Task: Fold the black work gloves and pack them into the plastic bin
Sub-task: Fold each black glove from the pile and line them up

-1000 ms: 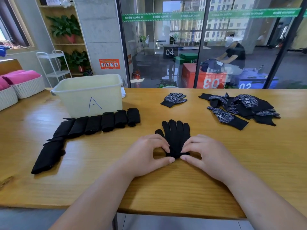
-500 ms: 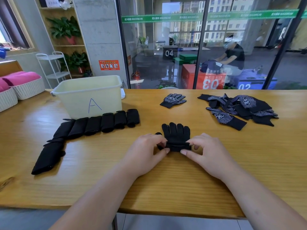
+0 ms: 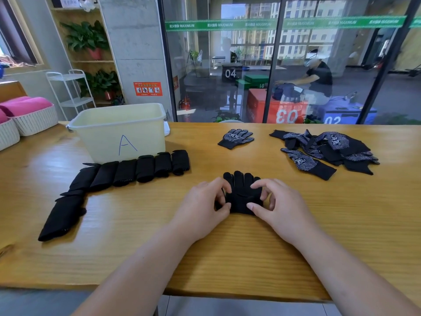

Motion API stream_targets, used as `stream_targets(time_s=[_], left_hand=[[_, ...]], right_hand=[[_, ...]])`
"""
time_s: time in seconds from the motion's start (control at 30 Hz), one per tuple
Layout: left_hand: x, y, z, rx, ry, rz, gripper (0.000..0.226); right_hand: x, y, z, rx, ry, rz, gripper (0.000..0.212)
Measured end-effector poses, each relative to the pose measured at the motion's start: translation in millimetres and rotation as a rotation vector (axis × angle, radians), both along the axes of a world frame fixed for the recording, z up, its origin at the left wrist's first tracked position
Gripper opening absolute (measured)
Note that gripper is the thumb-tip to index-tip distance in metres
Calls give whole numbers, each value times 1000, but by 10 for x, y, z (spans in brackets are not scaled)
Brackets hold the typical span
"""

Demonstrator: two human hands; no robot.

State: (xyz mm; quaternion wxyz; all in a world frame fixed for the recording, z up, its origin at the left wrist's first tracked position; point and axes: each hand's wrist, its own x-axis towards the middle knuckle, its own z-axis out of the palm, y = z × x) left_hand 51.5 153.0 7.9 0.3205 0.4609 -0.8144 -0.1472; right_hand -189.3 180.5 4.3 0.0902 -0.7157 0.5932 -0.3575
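At the far left edge of the tabletop (image 3: 227, 252) stand two white woven baskets (image 3: 36, 120), and the one further right holds rolled pink cloth. Right of them, towards the far side, sits the pale plastic bin (image 3: 120, 133), open-topped, with a blue letter A on its near wall; its floor is hidden from this angle. Just in front of the bin lies a row of folded gloves (image 3: 136, 171), black bundles side by side, and the row bends towards the near left, where the last bundle lies at an angle.

In the middle, near the person, the left hand (image 3: 202, 206) and the right hand (image 3: 280, 208) meet over the centre glove (image 3: 241, 195). This black glove lies on the wood with its fingers pointing away, and its cuff end is doubled over. Each hand has its thumb and curled fingers pinched on one side of the doubled part, the left hand on the left edge and the right hand on the right edge.

Beyond the hands, a single dotted glove (image 3: 237, 138) lies flat by itself. At the far right is a loose pile of unfolded gloves (image 3: 328, 149), black with white dots, overlapping one another.
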Motion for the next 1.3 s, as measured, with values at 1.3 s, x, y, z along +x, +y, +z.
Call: stream_targets(time_s=[1.3], left_hand=[[18, -126, -54, -262, -187, 40, 23]], right_hand=[[28, -13, -6, -160, 294, 5, 18]])
